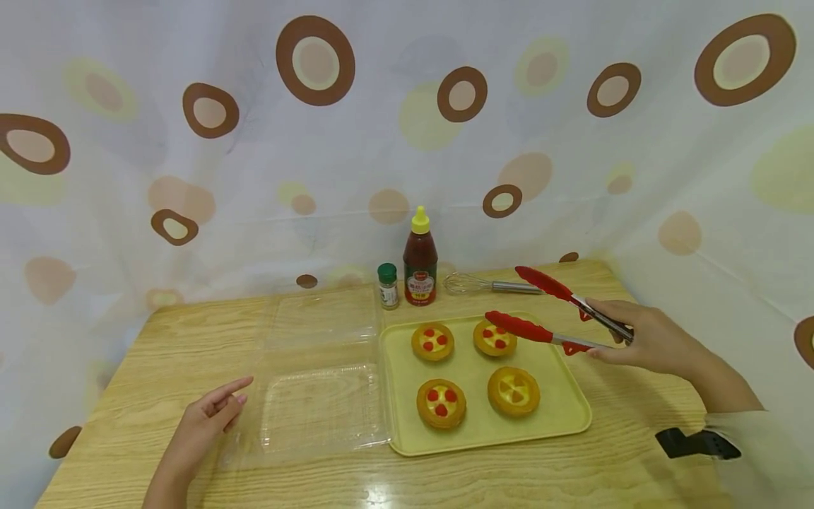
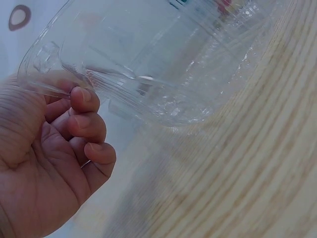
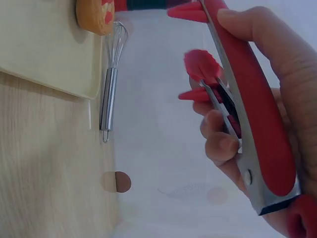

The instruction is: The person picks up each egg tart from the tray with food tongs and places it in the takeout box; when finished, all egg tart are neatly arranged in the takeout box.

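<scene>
My right hand (image 1: pixel 661 343) grips a pair of red-tipped metal tongs (image 1: pixel 545 284), held over the right part of a pale yellow tray (image 1: pixel 469 371). The tong arms are spread apart with nothing between them. On the tray lie three round tarts with red pieces, such as the front-left tart (image 1: pixel 441 404), and a tart with tan wedges (image 1: pixel 514 392). At the left edge of a clear plastic clamshell box (image 1: pixel 321 413), its lid folded back, is my left hand (image 1: pixel 197 428). In the left wrist view, that hand's curled fingers (image 2: pixel 84 99) pinch the box's rim (image 2: pixel 47 93).
Behind the tray stand a sauce bottle (image 1: pixel 420 265) with a yellow cap and a small green-capped jar (image 1: pixel 388 286). A metal whisk (image 1: pixel 509 287) lies right of them. A patterned curtain (image 1: pixel 356 141) hangs along the back of the wooden table (image 1: pixel 210 325).
</scene>
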The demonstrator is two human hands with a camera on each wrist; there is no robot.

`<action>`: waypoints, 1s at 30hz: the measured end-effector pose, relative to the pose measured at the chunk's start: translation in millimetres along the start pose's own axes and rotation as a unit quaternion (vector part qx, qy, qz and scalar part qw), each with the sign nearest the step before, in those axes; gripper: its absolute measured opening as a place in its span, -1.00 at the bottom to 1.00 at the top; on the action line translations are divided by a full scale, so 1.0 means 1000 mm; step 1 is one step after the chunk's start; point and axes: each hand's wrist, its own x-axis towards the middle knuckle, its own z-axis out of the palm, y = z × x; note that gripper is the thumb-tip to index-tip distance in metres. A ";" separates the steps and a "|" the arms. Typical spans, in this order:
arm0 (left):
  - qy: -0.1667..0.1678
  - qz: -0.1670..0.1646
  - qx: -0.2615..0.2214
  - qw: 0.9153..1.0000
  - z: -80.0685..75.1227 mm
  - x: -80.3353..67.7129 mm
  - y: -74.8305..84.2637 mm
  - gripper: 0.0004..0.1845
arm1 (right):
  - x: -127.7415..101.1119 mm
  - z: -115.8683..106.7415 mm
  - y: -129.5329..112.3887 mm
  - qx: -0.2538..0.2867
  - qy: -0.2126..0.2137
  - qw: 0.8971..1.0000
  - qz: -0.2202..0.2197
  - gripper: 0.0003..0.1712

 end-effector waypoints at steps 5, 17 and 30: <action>0.003 -0.001 -0.005 1.000 0.000 0.000 0.000 -0.50 | 0.014 0.001 0.000 0.023 -0.075 0.997 0.003 -0.20; 0.008 -0.004 -0.007 1.000 0.000 0.001 -0.002 -0.50 | 0.036 0.003 0.008 0.056 -0.204 0.977 0.029 -0.21; 0.011 -0.013 -0.014 1.000 0.000 0.002 -0.003 -0.49 | 0.038 0.009 0.013 0.074 -0.237 0.967 0.049 -0.23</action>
